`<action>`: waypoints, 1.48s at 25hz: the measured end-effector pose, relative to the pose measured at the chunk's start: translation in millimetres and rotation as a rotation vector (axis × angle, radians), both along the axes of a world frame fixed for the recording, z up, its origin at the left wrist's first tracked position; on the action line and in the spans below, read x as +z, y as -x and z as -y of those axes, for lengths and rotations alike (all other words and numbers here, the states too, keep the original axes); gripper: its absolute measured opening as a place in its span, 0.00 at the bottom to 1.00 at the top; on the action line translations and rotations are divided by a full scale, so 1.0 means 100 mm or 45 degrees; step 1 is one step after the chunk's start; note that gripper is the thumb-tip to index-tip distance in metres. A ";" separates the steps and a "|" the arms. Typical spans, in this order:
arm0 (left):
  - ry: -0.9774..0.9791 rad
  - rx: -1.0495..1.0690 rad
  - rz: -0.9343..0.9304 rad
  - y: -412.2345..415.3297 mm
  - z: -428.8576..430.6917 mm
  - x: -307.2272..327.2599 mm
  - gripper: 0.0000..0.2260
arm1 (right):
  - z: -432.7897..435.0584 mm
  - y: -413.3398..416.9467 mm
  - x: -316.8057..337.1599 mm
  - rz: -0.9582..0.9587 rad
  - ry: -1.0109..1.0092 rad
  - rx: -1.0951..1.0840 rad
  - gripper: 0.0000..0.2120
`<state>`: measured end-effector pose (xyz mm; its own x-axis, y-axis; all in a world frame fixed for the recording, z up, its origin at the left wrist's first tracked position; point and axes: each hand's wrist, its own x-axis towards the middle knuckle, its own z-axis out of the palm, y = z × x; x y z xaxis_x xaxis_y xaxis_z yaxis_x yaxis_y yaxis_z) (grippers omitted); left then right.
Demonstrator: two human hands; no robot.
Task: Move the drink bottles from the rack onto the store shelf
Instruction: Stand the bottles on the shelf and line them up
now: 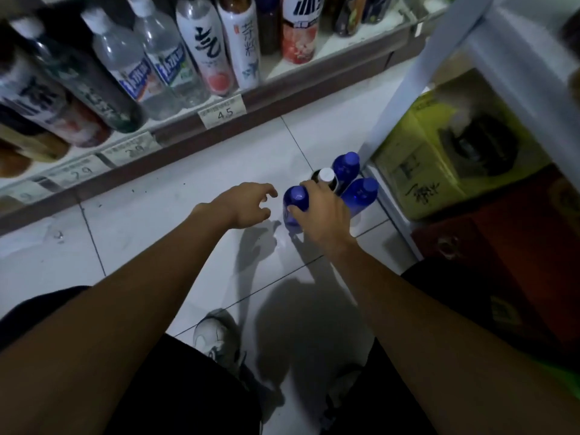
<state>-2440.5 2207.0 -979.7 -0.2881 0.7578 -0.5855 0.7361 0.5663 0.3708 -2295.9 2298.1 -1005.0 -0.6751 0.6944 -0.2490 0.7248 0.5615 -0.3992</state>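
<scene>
Three blue drink bottles stand on the white floor tiles beside a white rack post point(405, 89): a near one point(294, 202), a far one point(345, 166) and a right one point(361, 193). A dark bottle with a white cap point(326, 176) stands among them. My right hand point(323, 211) is wrapped over the top of the near blue bottle, thumb on its side. My left hand point(248, 205) hovers just left of that bottle with fingers spread and nothing in it. The store shelf point(175, 127) runs across the upper left, filled with bottles.
Price tags reading 4.5 point(222, 113) and 2.9 line the shelf's front edge. A yellow-green carton point(439, 161) and a red carton point(508, 246) sit under the rack at right. My grey shoe point(216, 337) rests on the tiles below my arms.
</scene>
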 end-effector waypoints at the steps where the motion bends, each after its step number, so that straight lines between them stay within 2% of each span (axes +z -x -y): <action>1: -0.016 0.020 0.014 -0.03 0.01 -0.07 0.20 | 0.00 0.01 -0.06 0.024 -0.035 0.026 0.22; 5: -0.057 0.097 0.039 -0.10 0.11 -0.23 0.18 | 0.03 -0.02 -0.22 -0.107 -0.083 0.131 0.20; 10: -0.016 0.115 0.031 -0.10 0.30 -0.16 0.20 | 0.11 -0.07 -0.29 -0.373 0.056 0.193 0.14; 14: -0.047 0.256 0.100 0.01 0.40 0.00 0.24 | 0.00 0.08 -0.16 -0.583 0.285 0.101 0.11; 17: -0.117 0.348 0.193 0.11 0.44 0.21 0.33 | -0.06 0.28 0.16 -0.746 0.552 -0.093 0.09; 19: -0.217 0.389 0.172 0.22 0.44 0.34 0.36 | -0.13 0.46 0.42 -0.844 0.738 -0.187 0.07; 22: -0.559 0.537 0.095 0.49 0.32 0.53 0.24 | -0.25 0.76 0.74 -1.001 0.916 -0.249 0.06; 24: -0.682 0.553 0.076 0.63 0.26 0.66 0.22 | -0.28 0.90 0.94 -1.079 0.973 -0.274 0.06; 28: -0.710 0.503 0.120 0.69 0.25 0.79 0.27 | -0.38 0.94 1.13 -1.172 1.083 -0.269 0.08; 35: -0.818 0.678 0.168 0.53 0.23 0.80 0.26 | -0.42 0.89 1.16 -1.191 1.167 -0.302 0.12; 37: -0.854 0.791 0.224 0.49 0.20 0.77 0.25 | -0.42 0.86 1.13 -1.095 1.150 -0.304 0.11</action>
